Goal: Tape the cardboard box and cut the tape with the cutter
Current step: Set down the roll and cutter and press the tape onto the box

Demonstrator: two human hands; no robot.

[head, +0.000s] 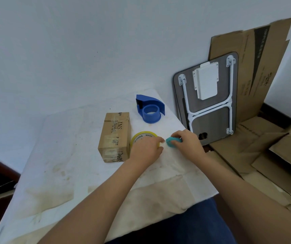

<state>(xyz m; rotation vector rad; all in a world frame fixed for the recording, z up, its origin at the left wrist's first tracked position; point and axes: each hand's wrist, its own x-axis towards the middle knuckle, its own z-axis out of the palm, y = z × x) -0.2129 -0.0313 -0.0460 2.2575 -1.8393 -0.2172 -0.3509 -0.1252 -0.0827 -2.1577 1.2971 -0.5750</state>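
Observation:
A small brown cardboard box (115,136) with old tape marks lies on the white-covered table (62,155). Just right of it sits a yellow tape roll (142,135), and my left hand (145,149) rests on the roll's near side, fingers curled over its edge. Right of that, my right hand (187,141) closes over a small teal cutter (170,142), whose tip pokes out toward the roll. A blue tape dispenser (150,110) with no roll in it stands behind the tape, apart from both hands.
A folded grey lap table with white legs (209,99) leans on the wall right of the table. Flattened cardboard sheets (257,71) stand behind it and lie across the floor (273,155) at the right. The table's right edge runs close to my right wrist.

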